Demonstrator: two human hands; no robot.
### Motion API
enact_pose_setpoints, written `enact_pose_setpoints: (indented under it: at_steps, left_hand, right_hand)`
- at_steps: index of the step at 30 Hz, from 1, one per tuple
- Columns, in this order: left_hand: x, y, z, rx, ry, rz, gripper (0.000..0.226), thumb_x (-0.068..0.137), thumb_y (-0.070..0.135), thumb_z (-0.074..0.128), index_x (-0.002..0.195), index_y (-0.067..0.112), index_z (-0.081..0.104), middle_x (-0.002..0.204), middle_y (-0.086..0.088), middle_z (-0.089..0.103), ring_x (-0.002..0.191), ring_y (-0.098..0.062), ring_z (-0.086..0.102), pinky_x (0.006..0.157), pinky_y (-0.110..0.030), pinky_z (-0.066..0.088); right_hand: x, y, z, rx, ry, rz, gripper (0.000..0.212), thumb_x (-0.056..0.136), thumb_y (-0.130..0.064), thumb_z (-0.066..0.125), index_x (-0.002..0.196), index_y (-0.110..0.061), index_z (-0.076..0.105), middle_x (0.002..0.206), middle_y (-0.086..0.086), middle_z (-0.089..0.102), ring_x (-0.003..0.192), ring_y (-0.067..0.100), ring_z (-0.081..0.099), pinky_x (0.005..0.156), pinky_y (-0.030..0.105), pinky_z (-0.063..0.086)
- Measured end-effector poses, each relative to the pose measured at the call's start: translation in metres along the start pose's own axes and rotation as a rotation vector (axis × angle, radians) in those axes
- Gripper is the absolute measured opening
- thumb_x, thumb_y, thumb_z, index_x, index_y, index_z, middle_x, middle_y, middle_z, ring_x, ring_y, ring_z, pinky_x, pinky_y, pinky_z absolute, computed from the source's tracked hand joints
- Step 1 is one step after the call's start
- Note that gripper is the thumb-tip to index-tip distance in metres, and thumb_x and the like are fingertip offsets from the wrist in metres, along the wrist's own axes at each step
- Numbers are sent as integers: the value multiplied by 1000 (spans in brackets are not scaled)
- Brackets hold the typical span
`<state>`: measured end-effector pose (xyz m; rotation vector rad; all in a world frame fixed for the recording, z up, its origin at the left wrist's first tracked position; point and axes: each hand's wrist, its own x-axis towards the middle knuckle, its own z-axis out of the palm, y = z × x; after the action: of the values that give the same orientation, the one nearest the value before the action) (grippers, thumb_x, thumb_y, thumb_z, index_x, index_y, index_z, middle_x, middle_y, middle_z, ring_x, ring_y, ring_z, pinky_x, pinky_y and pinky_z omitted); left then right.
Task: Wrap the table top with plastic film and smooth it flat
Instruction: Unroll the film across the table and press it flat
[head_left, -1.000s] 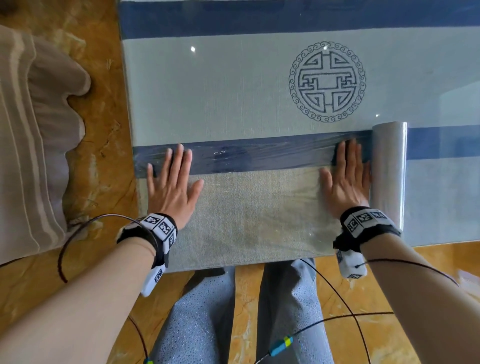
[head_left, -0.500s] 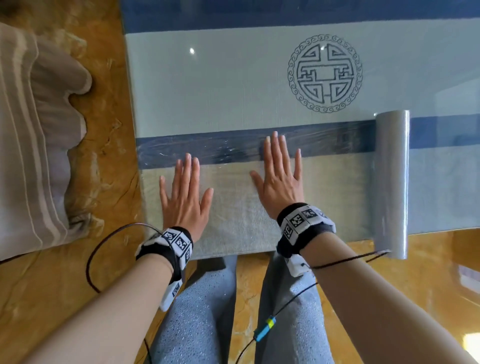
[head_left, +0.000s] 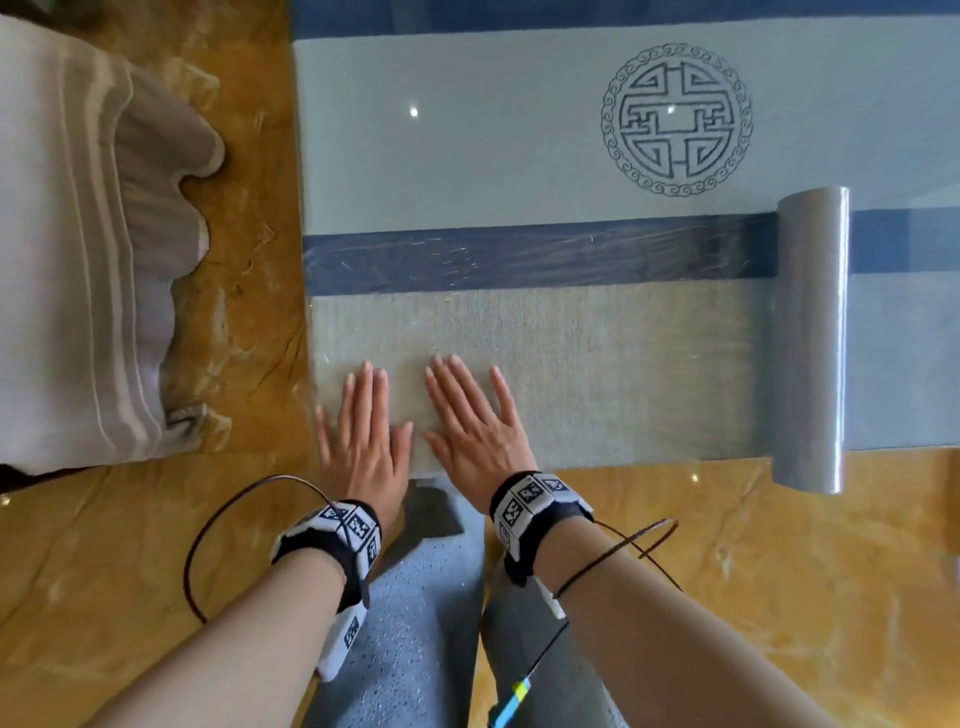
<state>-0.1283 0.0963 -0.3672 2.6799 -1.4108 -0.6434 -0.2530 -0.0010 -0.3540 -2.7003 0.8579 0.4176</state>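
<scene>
Both hands lie palm-down on the film with fingers straight and a little spread, gripping nothing. The left hand (head_left: 363, 441) and right hand (head_left: 475, 431) sit side by side, thumbs close but apart, near the table's near edge. Each wrist carries a marker band (head_left: 337, 535) with a thin cable looping off it.

Under and around the palms, the plastic film (head_left: 597, 364) is laid as one strip across the table top (head_left: 467, 156). It runs from the left edge, at 9 o'clock of the hands, to the film roll (head_left: 810, 338) at 3 o'clock, where it remains joined. At 12 o'clock, over the dark blue band, the film shows fine creases and glints (the pale stretch near the hands looks flatter). A round emblem (head_left: 675, 119) sits uncovered at 1 o'clock, and a striped cushion (head_left: 88, 234) lies off the table at 10 o'clock.

The work appears to be the smoothing of this first strip, with most of the top yet to be covered. Several things could go wrong from here:

- Strokes pushed inward, toward each other, would likely gather the film into a pleat.
- Strokes that stop short of the blue band would leave its creases and air trapped.
- A hard sideways drag could pull the loose left end away from the edge.
- A tug might also set the roll turning, since its near end reaches past the cloth pattern.
</scene>
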Motion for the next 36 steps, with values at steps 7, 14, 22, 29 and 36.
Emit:
enact_pose_setpoints:
  at_steps: [7, 14, 22, 29, 36]
  left_hand:
    - [25, 42, -3, -8, 51, 1, 64, 100, 48, 14, 154, 17, -2, 162, 2, -9, 149, -14, -3, 118, -46, -7]
    - [32, 86, 12, -25, 19, -195, 64, 97, 47, 12, 152, 18, -6, 159, 2, -11, 147, -16, -9, 118, -52, -4]
    - [36, 115, 14, -104, 11, -64, 66, 99, 47, 16, 152, 21, -11, 159, 6, -20, 147, -10, -14, 119, -47, -4]
    - [48, 149, 16, -120, -22, 11, 64, 101, 44, 17, 153, 19, -11, 161, 2, -13, 148, -13, -10, 120, -47, 1]
    - [61, 180, 25, -95, -99, 84, 63, 102, 35, 21, 152, 18, -13, 160, 1, -18, 148, -13, -13, 120, -46, -2]
  right_hand:
    - [19, 60, -27, 58, 121, 89, 62, 104, -39, 26, 158, -12, 12, 166, 4, 6, 153, 18, 6, 123, 49, 3]
    - [-7, 156, -26, 15, -97, 210, 67, 103, -49, 11, 155, -17, -16, 163, -1, -22, 149, 14, -23, 121, 46, -13]
    - [0, 163, -29, 123, -173, 250, 70, 105, -45, 19, 156, -10, -13, 164, 5, -20, 151, 18, -19, 123, 43, -6]
    - [10, 150, -68, 144, 31, 159, 36, 99, -16, 45, 133, -10, 55, 154, 9, 41, 149, 26, 19, 118, 43, 21]
    - [12, 167, -78, -8, -108, 145, 56, 93, -13, 49, 148, -13, 39, 164, 3, 19, 152, 23, 4, 120, 46, 13]
